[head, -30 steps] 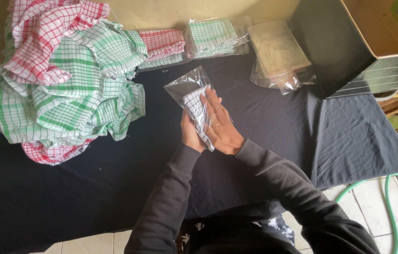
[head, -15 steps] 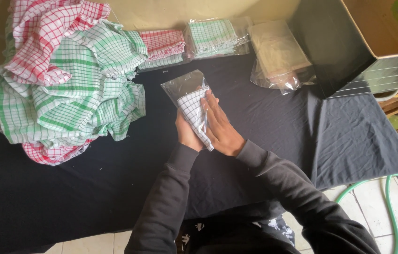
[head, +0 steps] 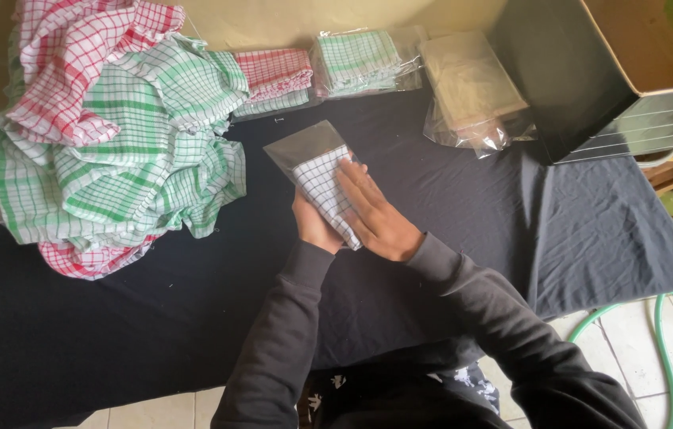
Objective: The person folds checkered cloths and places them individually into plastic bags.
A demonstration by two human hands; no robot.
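Black cloth (head: pixel 154 318) over tiled floor (head: pixel 646 373)

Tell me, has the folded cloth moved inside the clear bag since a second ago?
Yes. The cloth sits deeper in the bag, pushed toward the red packet at the table's far edge.

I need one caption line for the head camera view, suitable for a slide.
Left hand and right hand press a folded checked cloth into a clear bag on a black-covered table.
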